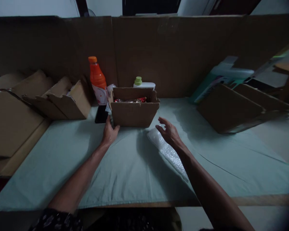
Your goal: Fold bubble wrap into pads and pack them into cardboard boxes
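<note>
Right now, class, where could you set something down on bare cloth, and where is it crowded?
Bare cloth lies between the left forearm and the left-side boxes, and between the right forearm and the right-side box. It is crowded around the small open box, with phone, orange bottle and white bottle close by; bubble wrap covers another spot.

On the cloth (125,179), a middle box (133,116) holds packets (142,100); a bottle (147,85) stands behind it, a second bottle (98,78) behind to the left, with a phone (101,114) before the latter. The left hand (109,132) is at the box's lower left corner; the right hand (169,131) is right of it, above bubble wrap (172,157). Cartons (74,101) stand left, another carton (228,110) right, a jug (204,85) behind that; a cardboard wall (183,57) runs along the back.
</note>
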### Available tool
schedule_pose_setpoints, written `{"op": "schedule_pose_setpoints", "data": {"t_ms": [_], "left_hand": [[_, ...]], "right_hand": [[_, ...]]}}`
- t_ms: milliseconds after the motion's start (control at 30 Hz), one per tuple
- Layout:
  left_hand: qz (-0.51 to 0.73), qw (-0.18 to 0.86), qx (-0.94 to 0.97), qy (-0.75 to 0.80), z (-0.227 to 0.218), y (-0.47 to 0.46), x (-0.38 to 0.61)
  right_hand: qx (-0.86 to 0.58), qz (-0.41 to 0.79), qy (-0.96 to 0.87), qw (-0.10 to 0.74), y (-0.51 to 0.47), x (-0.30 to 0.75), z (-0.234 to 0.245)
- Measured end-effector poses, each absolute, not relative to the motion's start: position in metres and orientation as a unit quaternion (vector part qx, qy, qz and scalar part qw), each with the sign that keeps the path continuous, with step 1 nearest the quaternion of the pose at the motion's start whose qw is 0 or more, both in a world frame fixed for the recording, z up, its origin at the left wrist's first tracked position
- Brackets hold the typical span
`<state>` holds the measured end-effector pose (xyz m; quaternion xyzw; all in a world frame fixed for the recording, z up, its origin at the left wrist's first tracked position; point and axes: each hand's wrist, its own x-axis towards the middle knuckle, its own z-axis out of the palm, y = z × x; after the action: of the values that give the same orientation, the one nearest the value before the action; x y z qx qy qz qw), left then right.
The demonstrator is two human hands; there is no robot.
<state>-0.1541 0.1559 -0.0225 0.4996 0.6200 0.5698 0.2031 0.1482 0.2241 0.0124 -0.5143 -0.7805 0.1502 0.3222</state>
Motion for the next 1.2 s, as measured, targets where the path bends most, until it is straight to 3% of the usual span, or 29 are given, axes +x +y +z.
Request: {"op": "schedule_pose_setpoints", "data": {"t_ms": [67, 233, 433, 633, 900, 1033, 1200], "left_hand": [[0.532, 0.186, 0.502, 0.656, -0.032, 0.119, -0.157], [0.42, 0.134, 0.613, 0.656, -0.043, 0.047, -0.141], [0.357, 0.098, 0.76, 0.534, -0.014, 0.074, -0.05], [0.235, 0.084, 0.788, 0.563, -0.001, 0.121, 0.008], [0.235, 0.076, 0.732, 0.634, 0.022, 0.119, -0.058], [0.232, 0.06, 0.706, 0.667, 0.034, 0.137, -0.093], [0.23, 0.031, 0.679, 0.697, 0.01, 0.136, -0.114]], "right_hand": [[-0.521, 0.13, -0.788, 0.302, 0.198, 0.193, 0.003], [-0.591, 0.024, -0.795, 0.139, 0.132, 0.29, -0.028], [-0.553, 0.045, -0.815, 0.167, 0.091, 0.263, -0.023], [-0.583, 0.18, -0.762, 0.216, 0.059, 0.227, -0.005], [-0.509, 0.436, -0.686, 0.283, 0.002, 0.2, 0.006], [-0.448, 0.533, -0.666, 0.268, -0.025, 0.174, -0.012], [-0.45, 0.567, -0.653, 0.223, -0.041, 0.163, -0.026]]}}
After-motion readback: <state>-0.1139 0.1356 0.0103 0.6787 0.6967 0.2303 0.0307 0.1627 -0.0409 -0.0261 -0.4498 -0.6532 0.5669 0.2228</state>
